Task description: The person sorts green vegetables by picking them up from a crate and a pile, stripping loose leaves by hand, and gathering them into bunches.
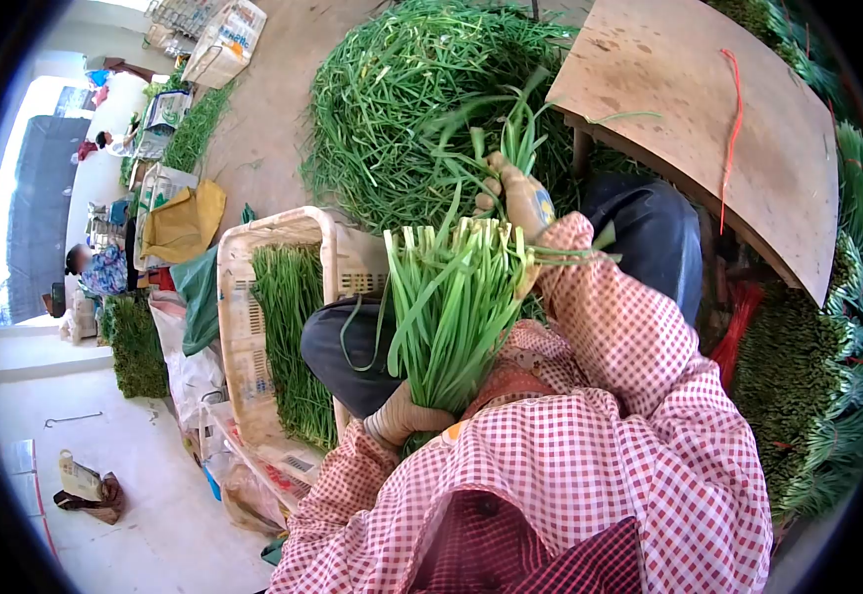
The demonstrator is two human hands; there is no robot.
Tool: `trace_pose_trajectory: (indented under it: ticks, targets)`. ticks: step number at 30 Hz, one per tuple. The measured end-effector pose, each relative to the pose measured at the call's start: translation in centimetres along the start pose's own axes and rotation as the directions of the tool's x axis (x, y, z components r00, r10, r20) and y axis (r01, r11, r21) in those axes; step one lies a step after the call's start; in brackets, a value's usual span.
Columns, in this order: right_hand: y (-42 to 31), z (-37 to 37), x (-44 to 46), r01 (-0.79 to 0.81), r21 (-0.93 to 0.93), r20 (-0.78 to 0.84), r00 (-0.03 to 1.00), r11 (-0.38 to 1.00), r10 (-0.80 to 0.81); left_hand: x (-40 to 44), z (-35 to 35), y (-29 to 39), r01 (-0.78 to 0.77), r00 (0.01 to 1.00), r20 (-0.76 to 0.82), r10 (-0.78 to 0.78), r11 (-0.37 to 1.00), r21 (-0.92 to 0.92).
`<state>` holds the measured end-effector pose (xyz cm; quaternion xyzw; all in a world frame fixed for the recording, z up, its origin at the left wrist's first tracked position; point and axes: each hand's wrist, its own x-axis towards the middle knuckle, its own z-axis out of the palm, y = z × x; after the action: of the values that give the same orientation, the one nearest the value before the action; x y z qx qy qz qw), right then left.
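My left hand [406,416], in a pale glove, is wrapped round the lower part of a thick bunch of garlic chives [456,307]. The bunch stands over my lap with its pale cut ends level at the top. Beyond it, my gloved right hand [523,196] is closed round a few loose chives [520,139], whose leaves stick up and are partly blurred. That hand is in front of a large heap of loose chives [402,99] on the floor. Some stray leaves hang across my right sleeve and beside the bunch.
To my left stands a plastic crate [238,337] holding packed chives. A wooden board [679,109] on my right carries a red tie [730,119]. More red ties [740,332] hang below it, beside stacked bundles [788,396]. Two people [104,269] are far left.
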<state>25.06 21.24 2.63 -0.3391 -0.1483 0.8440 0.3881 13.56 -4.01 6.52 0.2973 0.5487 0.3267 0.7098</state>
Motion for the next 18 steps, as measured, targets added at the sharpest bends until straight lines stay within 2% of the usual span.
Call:
trace_pose_trajectory:
  ticks: [1,2,3,4,5,7,9,10,12,13,14,16,17,18]
  targets:
    - [-0.4,0.0,0.5,-0.003,-0.092,-0.021,1.000,0.996,0.001,0.2,-0.1,-0.6,-0.011,1.000,-0.019,0.013,0.995,0.097]
    - [-1.2,0.7,0.7,0.003,-0.206,-0.081,0.996,0.979,-0.020,0.0,0.0,-0.7,-0.004,1.000,-0.022,0.003,1.000,-0.018]
    - [-1.8,1.5,1.1,0.004,-0.317,-0.135,0.990,0.948,-0.049,0.0,0.2,-0.7,-0.005,1.000,-0.024,0.004,1.000,-0.029]
    - [-2.0,1.8,2.3,0.052,-0.315,-0.152,0.983,0.948,-0.104,0.0,0.3,-0.6,0.015,1.000,-0.028,-0.014,0.999,0.041]
    - [-3.3,2.1,2.9,0.034,-0.318,-0.181,0.979,0.948,-0.096,-0.1,0.4,-0.4,0.036,0.999,-0.035,-0.032,0.993,0.111]
    - [-5.5,3.3,4.8,0.081,-0.428,-0.180,0.969,0.900,-0.172,-0.3,0.6,-0.4,0.023,0.999,-0.039,-0.019,0.993,0.115]
    - [-8.7,4.8,6.2,0.047,-0.499,-0.147,0.979,0.865,-0.138,-0.7,0.8,-0.1,0.091,0.995,-0.024,-0.093,0.993,-0.069]
    - [-11.0,5.4,6.9,0.088,-0.524,-0.197,0.955,0.847,-0.221,-0.9,0.8,-0.3,0.087,0.996,-0.030,-0.090,0.993,-0.078]
    - [-15.6,5.6,8.3,0.170,-0.560,-0.278,0.883,0.811,-0.377,-1.8,0.8,-0.5,0.058,0.997,-0.031,-0.073,0.936,-0.346]
    - [-16.6,4.7,8.1,0.232,-0.566,-0.247,0.868,0.791,-0.431,-2.0,1.0,-0.5,0.053,0.997,-0.038,-0.071,0.931,-0.362]
    - [-17.4,3.8,7.7,0.298,-0.565,-0.175,0.868,0.769,-0.465,-2.2,1.2,-0.4,0.050,0.995,-0.056,-0.085,0.889,-0.456]
    - [-16.8,2.2,5.7,0.391,-0.526,0.041,0.899,0.755,-0.436,-2.0,1.2,0.1,0.039,0.991,-0.074,-0.108,0.783,-0.621]
    - [-15.4,1.9,4.2,0.403,-0.470,0.214,0.915,0.785,-0.342,-1.6,1.2,0.3,0.030,0.993,-0.072,-0.096,0.777,-0.628]
    - [-13.6,1.6,3.0,0.356,-0.385,0.442,0.881,0.851,-0.169,-1.2,1.2,0.5,0.029,0.991,-0.088,-0.101,0.804,-0.594]
